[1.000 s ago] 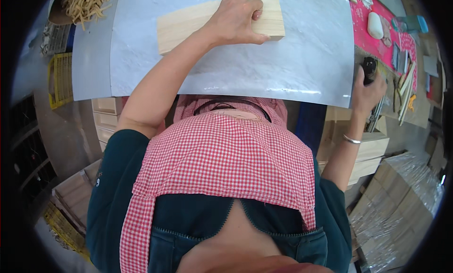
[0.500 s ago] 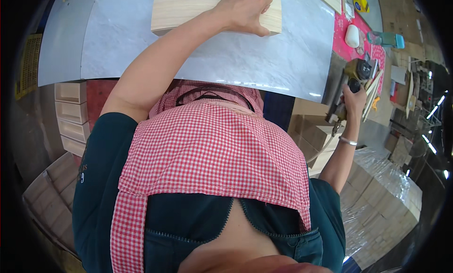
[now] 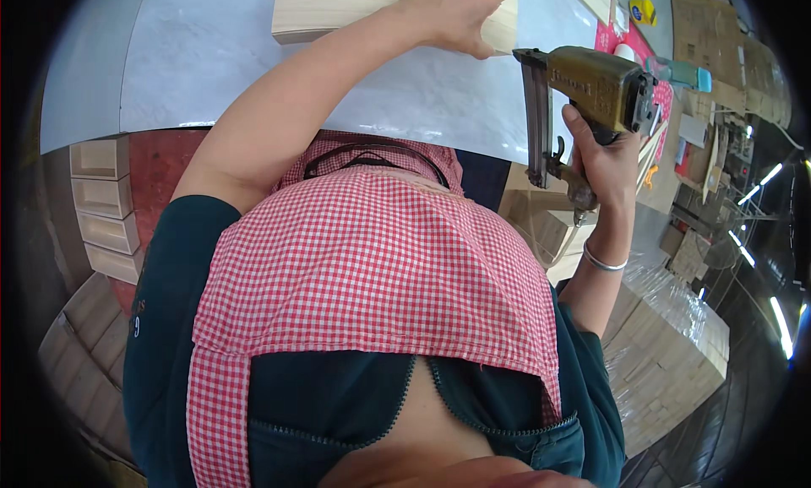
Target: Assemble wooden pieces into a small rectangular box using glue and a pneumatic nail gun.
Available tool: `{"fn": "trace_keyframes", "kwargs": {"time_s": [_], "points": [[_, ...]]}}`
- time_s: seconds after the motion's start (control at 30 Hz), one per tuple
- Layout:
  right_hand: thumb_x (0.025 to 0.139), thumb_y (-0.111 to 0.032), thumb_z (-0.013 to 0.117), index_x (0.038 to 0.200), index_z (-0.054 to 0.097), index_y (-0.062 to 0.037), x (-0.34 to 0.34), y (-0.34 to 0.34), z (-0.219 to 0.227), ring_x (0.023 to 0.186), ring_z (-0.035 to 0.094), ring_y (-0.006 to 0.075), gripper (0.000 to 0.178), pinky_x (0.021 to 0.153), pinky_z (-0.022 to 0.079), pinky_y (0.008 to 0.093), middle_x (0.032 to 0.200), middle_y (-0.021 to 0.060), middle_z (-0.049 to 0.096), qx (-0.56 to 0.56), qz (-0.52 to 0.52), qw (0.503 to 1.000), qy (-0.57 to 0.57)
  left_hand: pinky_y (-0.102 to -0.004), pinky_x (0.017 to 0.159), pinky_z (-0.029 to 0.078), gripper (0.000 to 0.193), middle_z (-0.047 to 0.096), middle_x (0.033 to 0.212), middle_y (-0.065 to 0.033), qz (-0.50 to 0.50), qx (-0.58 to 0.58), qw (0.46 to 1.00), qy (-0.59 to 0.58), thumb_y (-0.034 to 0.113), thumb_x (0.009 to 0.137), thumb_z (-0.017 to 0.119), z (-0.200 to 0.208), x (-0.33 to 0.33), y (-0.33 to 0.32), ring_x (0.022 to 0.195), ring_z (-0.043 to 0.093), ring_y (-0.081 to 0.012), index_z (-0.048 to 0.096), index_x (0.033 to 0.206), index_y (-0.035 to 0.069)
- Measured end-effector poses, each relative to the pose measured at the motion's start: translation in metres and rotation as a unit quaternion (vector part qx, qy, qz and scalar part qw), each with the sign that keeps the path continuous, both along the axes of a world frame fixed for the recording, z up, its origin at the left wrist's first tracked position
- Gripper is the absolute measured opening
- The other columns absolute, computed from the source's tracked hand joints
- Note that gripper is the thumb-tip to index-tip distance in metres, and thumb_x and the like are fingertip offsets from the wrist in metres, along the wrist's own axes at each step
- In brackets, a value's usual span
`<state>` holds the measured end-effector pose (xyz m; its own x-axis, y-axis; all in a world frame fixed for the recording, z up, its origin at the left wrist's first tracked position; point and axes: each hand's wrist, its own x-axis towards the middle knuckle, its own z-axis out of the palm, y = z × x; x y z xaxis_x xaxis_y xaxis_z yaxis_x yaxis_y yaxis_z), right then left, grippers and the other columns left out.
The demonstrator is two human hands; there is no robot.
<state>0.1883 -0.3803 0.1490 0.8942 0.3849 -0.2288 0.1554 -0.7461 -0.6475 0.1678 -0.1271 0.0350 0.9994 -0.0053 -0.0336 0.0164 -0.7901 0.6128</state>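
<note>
A pale wooden box or block lies on the light marbled tabletop, its far side cut off by the upper edge of the picture. Around its right part my left hand is closed, thumb down on the near face. My right hand grips the handle of a pneumatic staple gun, brownish gold with a dark magazine. The gun's nose points left, close to the right end of the wooden piece. An air hose fitting shows under the handle.
Right of the tabletop are a pink cloth, a yellow package, a teal-capped bottle and thin wood strips. Wooden boxes are stacked below left. A plastic-wrapped stack stands at the right.
My right hand has brought the staple gun left and up, from beside the table to near the wooden piece. The left hand keeps its hold, and the view has shifted slightly.
</note>
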Motion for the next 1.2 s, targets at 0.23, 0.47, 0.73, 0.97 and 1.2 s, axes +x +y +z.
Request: {"fn": "trace_keyframes", "kwargs": {"time_s": [0.23, 0.47, 0.73, 0.97, 1.2], "points": [[0.087, -0.016, 0.081, 0.094, 0.07, 0.0022, 0.0, 0.008, -0.003, 0.04, 0.047, 0.0098, 0.022, 0.038, 0.036, 0.0244, 0.06, 0.0031, 0.06, -0.015, -0.004, 1.0, 0.003, -0.0467, 0.099, 0.043, 0.052, 0.062, 0.105, -0.0206, -0.006, 0.011, 1.0, 0.003, 0.043, 0.07, 0.079, 0.002, 0.003, -0.003, 0.103, 0.056, -0.036, 0.067, 0.096, -0.001], [0.088, -0.016, 0.08, 0.092, 0.07, 0.0026, 0.004, 0.019, -0.002, 0.039, 0.046, 0.0095, 0.021, 0.037, 0.035, 0.024, 0.058, 0.0029, 0.059, -0.001, -0.027, 1.0, -0.001, -0.0465, 0.1, 0.042, 0.051, 0.062, 0.105, -0.0209, -0.015, 0.03, 0.999, -0.03, 0.041, 0.071, 0.078, 0.001, 0.003, -0.001, 0.104, 0.056, -0.0362, 0.068, 0.097, -0.002], [0.09, -0.023, 0.08, 0.085, 0.068, -0.0017, 0.014, 0.031, -0.007, 0.038, 0.045, 0.0089, 0.024, 0.037, 0.035, 0.0228, 0.053, 0.0002, 0.054, -0.012, -0.018, 1.0, -0.009, -0.0461, 0.1, 0.043, 0.049, 0.062, 0.105, -0.0211, -0.009, 0.072, 0.991, -0.114, 0.038, 0.071, 0.078, -0.005, -0.005, 0.001, 0.103, 0.057, -0.036, 0.068, 0.097, -0.002], [0.091, -0.023, 0.079, 0.084, 0.067, -0.0026, 0.018, 0.035, -0.003, 0.039, 0.045, 0.009, 0.024, 0.038, 0.035, 0.0228, 0.052, 0.0004, 0.054, -0.015, -0.027, 0.999, 0.008, -0.0456, 0.1, 0.044, 0.046, 0.062, 0.105, -0.0209, 0.001, 0.027, 0.987, -0.159, 0.034, 0.069, 0.08, -0.013, -0.001, -0.002, 0.103, 0.057, -0.0353, 0.069, 0.097, -0.001], [0.091, -0.024, 0.079, 0.085, 0.067, -0.003, 0.032, 0.043, 0.0, 0.039, 0.045, 0.009, 0.025, 0.039, 0.036, 0.0231, 0.053, 0.0004, 0.054, -0.017, -0.005, 0.999, 0.043, -0.0459, 0.1, 0.043, 0.046, 0.062, 0.108, -0.021, 0.003, 0.037, 0.991, -0.129, 0.033, 0.071, 0.08, -0.012, -0.004, 0.003, 0.106, 0.056, -0.0347, 0.068, 0.099, -0.001]]}}
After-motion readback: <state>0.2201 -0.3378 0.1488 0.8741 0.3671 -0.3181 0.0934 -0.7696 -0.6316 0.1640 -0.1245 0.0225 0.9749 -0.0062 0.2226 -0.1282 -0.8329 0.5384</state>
